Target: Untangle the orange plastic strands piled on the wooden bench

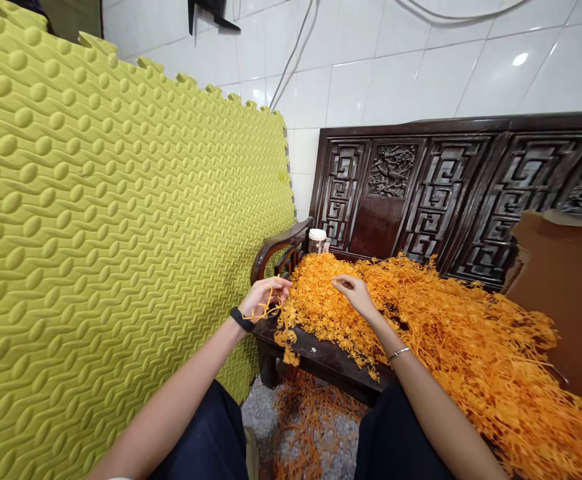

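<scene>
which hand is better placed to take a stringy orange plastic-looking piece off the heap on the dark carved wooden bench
Likely the right hand: it is over the orange heap, though whether it pinches something is unclear. The left hand, at the heap's edge, already holds a branching orange plastic-looking strand.

Above the orange pile (435, 320), the air between the left hand (269, 298) and the right hand (355, 293) is free to pass. At the left hand's nine o'clock stands the green mat (121, 267), at twelve the armrest (283, 241); the bench back (381, 223) closes the right hand's one o'clock.
</scene>
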`<state>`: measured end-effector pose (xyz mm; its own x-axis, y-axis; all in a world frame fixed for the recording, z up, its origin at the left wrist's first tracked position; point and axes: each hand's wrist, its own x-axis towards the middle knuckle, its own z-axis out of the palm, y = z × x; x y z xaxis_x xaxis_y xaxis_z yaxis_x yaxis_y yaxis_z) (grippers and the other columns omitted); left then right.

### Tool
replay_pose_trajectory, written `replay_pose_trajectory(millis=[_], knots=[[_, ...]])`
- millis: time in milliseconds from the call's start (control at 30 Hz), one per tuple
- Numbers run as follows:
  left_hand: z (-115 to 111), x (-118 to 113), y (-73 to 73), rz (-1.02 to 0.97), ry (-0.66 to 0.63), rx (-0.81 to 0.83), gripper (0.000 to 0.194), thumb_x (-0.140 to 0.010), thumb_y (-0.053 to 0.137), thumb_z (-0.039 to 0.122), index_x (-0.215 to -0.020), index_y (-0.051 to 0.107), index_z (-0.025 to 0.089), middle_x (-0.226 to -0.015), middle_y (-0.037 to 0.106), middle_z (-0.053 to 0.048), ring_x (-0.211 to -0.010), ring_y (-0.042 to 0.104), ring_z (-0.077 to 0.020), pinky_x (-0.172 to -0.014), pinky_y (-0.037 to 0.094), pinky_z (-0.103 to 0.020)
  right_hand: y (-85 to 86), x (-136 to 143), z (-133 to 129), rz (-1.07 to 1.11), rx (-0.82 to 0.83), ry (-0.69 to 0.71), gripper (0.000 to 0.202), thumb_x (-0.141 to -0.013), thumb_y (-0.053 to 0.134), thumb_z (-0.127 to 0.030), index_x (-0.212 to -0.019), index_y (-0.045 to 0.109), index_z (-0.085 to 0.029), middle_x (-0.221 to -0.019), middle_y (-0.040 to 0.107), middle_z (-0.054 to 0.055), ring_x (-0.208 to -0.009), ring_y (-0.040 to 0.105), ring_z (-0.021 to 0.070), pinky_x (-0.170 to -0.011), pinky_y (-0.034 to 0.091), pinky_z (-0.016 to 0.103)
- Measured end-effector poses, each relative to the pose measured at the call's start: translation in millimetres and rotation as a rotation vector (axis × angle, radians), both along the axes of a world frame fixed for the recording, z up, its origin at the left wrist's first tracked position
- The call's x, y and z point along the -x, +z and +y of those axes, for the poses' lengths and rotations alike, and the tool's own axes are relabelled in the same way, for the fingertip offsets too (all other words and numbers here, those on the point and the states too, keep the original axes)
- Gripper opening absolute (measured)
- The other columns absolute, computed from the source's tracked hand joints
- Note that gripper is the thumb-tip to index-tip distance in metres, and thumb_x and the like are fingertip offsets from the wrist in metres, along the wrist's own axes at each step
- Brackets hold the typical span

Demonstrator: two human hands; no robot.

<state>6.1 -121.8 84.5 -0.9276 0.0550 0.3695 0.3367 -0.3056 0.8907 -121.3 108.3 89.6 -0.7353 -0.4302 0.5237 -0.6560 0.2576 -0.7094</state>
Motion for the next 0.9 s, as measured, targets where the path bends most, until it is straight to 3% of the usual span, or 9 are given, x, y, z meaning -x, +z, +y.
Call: replay_pose_trajectory(millis=[100,200,333,467,567,633,700,800,900], knots=[[-2,5,-1.8,-0.064,0.099,0.081,0.033,-0.068,0.053,0.023,-0.093,0.057,0.002,-0.076,0.053,-0.008,-0.059,0.048,-0.0105,-0.058,0.038,-0.024,-7.8,28,11,0.012,-0.128,-0.223,0.032,-0.069,0.054,-0.026,-0.094,0.061,-0.006,-0.071,0.048,0.005,-0.062,0.040,0.0116,-0.061,0.030,0.025],[-4,9,-5.2,-0.099,0.140,0.154,0.037,-0.068,0.052,0.025,-0.095,0.056,0.000,-0.075,0.054,-0.009,-0.055,0.047,-0.0096,-0.056,0.038,-0.023,-15.1,47,21,-0.085,-0.165,-0.262,0.045,-0.068,0.053,-0.018,-0.111,0.053,-0.005,-0.076,0.049,0.005,-0.061,0.042,0.0108,-0.060,0.032,0.024],[-6,10,-8.0,-0.072,0.148,0.204,0.038,-0.073,0.051,0.030,-0.096,0.056,0.000,-0.076,0.054,-0.010,-0.062,0.048,-0.0107,-0.059,0.040,-0.024,-23.0,63,31,-0.153,-0.182,-0.329,0.058,-0.065,0.053,-0.013,-0.122,0.043,-0.005,-0.103,0.045,0.011,-0.057,0.042,0.0083,-0.059,0.035,0.025],[-3,8,-6.9,-0.055,0.162,0.231,0.043,-0.074,0.053,0.037,-0.099,0.057,0.002,-0.083,0.055,-0.012,-0.071,0.049,-0.0107,-0.066,0.040,-0.023,-20.6,55,29,-0.093,-0.133,-0.346,0.062,-0.065,0.057,-0.013,-0.124,0.040,-0.007,-0.122,0.030,0.014,-0.076,0.048,0.0095,-0.080,0.037,0.025],[3,6,-3.9,-0.064,0.175,0.198,0.048,-0.073,0.054,0.039,-0.103,0.056,0.002,-0.087,0.055,-0.014,-0.068,0.048,-0.0100,-0.065,0.041,-0.024,-9.9,22,16,-0.067,-0.118,-0.180,0.039,-0.072,0.055,-0.027,-0.106,0.053,-0.009,-0.109,0.046,0.008,-0.084,0.049,0.0112,-0.077,0.040,0.023],[9,6,-2.1,-0.068,0.212,0.175,0.048,-0.072,0.056,0.038,-0.102,0.057,0.001,-0.088,0.055,-0.014,-0.066,0.048,-0.0096,-0.064,0.042,-0.024,-3.7,-10,2,-0.150,-0.157,0.164,0.041,-0.079,0.046,-0.040,-0.105,0.053,-0.009,-0.101,0.051,0.008,-0.089,0.049,0.0132,-0.077,0.042,0.025],[14,7,-1.4,-0.077,0.255,0.166,0.048,-0.072,0.056,0.038,-0.103,0.057,0.001,-0.088,0.055,-0.013,-0.066,0.049,-0.0094,-0.064,0.041,-0.023,-3.0,-40,-13,-0.114,-0.242,0.346,0.041,-0.079,0.047,-0.042,-0.111,0.049,-0.016,-0.109,0.048,0.005,-0.096,0.047,0.0119,-0.082,0.040,0.025],[21,9,-2.3,-0.090,0.243,0.143,0.050,-0.072,0.056,0.038,-0.109,0.055,0.006,-0.088,0.056,-0.012,-0.067,0.049,-0.0087,-0.066,0.041,-0.021,-13.3,-67,-31,-0.005,-0.317,0.395,0.058,-0.072,0.055,-0.044,-0.123,0.037,-0.021,-0.113,0.045,0.004,-0.090,0.048,0.0115,-0.078,0.041,0.025],[25,11,-1.8,-0.070,0.211,0.123,0.051,-0.071,0.057,0.039,-0.110,0.055,0.007,-0.089,0.056,-0.011,-0.067,0.049,-0.0080,-0.066,0.040,-0.021,-25.3,-69,-39,0.058,-0.314,0.321,0.056,-0.070,0.057,-0.042,-0.116,0.043,-0.013,-0.098,0.051,0.006,-0.081,0.048,0.0120,-0.072,0.040,0.025]])
